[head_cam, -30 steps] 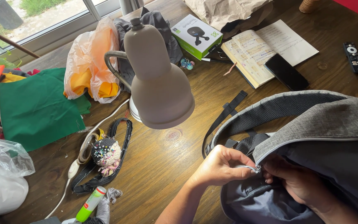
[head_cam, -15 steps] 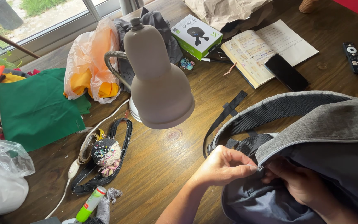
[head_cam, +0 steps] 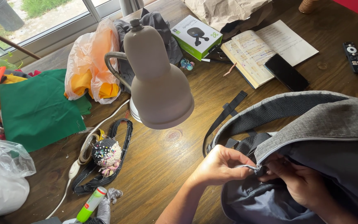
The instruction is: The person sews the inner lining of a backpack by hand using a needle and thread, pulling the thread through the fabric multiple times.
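Left hand [head_cam: 218, 166] pinches the zipper end [head_cam: 251, 167] of the grey backpack [head_cam: 332, 124]; right hand [head_cam: 301, 184] grips fabric just beside it. Backpack looks soft and floppy, so best held close to the zipper tape.

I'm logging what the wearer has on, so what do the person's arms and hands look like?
Both are bare: the left hand and right hand wear no gloves, rings or watch that I can see, and no sleeve shows on either forearm.
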